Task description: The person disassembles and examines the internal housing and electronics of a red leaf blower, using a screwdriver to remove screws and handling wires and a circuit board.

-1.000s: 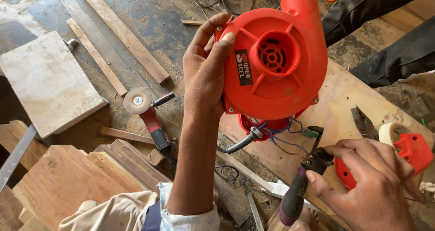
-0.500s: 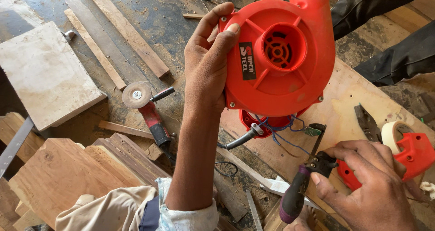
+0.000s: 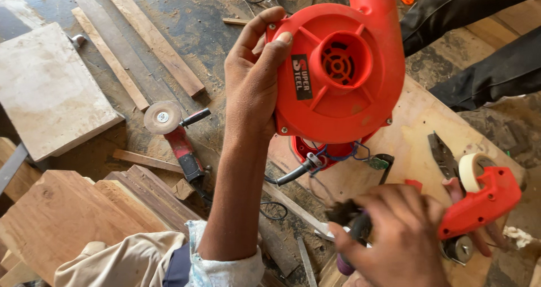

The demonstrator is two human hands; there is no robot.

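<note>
Head view: looking down at two hands over a floor littered with wood.
Far left: a pale slab (image 3: 48, 90) lies flat, with long battens (image 3: 138, 39) beside it on the floor (image 3: 214, 22).
Lower left: stacked boards (image 3: 67, 219), near the person's sleeve (image 3: 129, 261).
Grinder: a red angle grinder (image 3: 174, 135) lies on the floor, disc up, just left of the left forearm.
Left hand (image 3: 253, 84): fingers wrapped round the left rim of the blower, thumb on its front face, holding it up.
Blower: a red round blower (image 3: 344, 67) is held in the air above the plywood sheet, intake grille facing the camera; its base is open, with blue wires (image 3: 338, 154) and a black cable (image 3: 293, 174) hanging out.
Right hand (image 3: 394, 236): blurred, fingers closed round a dark-handled screwdriver (image 3: 352, 230), below the blower's open base.
Plywood: a sheet (image 3: 417, 129) lies under the blower.
Right: a red housing piece (image 3: 479, 199) and a tape roll (image 3: 470, 171) rest on the sheet, pliers (image 3: 442, 152) just beside them.
Top right: another person's dark-clad legs (image 3: 484, 45).
</note>
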